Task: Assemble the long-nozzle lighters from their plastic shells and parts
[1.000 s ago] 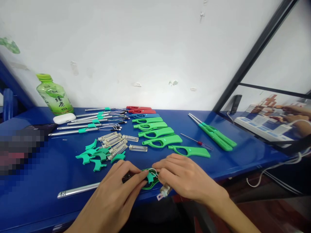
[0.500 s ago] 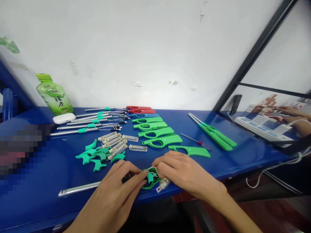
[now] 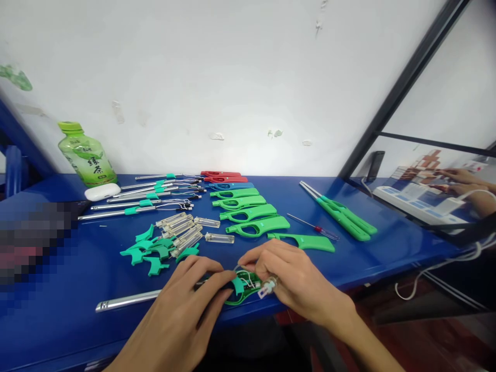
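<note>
Reading from your left, the only writing you can make out is on the bottle (image 3: 86, 155): two Chinese characters, 绿茶, on its green label, with the finer print too small to read. A white case (image 3: 103, 191) lies just in front of it, and a pixelated patch (image 3: 34, 240) hides whatever sits on that part of the table (image 3: 46, 320). Rods (image 3: 139, 201) with teal collars lie in a row behind, and nearer you are teal triggers (image 3: 149, 250) and clear spare tanks (image 3: 184, 231). The tube (image 3: 127, 299) lies along the table's front edge, its long axis running left to right, its free tip pointing left and its right end going out of sight under your fingers. Your left hand (image 3: 186, 305) is curled, with thumb and fingertips closed on the left end of the green shell (image 3: 242, 294), which lies flat near the table's edge, between both hands. A teal trigger and thin white wires show inside it, but your fingers cover the joint with the tube. Your right hand (image 3: 294, 276) pinches the small clear tank (image 3: 268, 285) at the shell's right end, fingers tight about it. Behind your hands lie spare shells (image 3: 251, 212), mostly green, with red ones and a blue one at the back. Further right are a screwdriver (image 3: 315, 227) and two lighters (image 3: 343, 214). Another person's hands (image 3: 468, 181) show at the right edge, partly cut off.
</note>
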{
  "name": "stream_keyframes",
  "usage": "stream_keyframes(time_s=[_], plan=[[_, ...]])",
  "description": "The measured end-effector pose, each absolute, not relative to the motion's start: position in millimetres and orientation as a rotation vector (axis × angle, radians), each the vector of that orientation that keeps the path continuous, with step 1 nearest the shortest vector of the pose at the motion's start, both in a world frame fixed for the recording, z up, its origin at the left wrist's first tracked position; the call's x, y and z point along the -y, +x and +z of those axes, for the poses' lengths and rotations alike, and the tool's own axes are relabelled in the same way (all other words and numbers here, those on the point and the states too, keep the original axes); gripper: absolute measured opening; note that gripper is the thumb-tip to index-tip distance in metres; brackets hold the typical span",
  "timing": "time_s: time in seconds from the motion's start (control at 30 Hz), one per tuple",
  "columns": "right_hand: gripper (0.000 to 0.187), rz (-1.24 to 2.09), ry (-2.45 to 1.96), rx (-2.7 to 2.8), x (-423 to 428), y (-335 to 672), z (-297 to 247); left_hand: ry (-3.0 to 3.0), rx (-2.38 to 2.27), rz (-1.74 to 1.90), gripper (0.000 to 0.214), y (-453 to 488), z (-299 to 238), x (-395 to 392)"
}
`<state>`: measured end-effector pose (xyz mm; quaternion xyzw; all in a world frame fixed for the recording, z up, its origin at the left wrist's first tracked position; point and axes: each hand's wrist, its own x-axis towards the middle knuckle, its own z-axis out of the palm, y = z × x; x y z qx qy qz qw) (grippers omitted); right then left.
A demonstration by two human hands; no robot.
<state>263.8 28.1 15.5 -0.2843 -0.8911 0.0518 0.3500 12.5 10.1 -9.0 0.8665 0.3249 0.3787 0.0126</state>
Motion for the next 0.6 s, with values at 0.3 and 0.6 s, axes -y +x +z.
stream_keyframes(time_s=[0.3,0.6], plan=[[0.038,0.147,-0.772,2.203,-28,256,5,2.737,-0.982,1.181,0.028,12,-4,-10],[0.038,0.121,-0.79,2.232,-34,246,10,2.755,-0.954,1.187,0.023,12,-5,-7]])
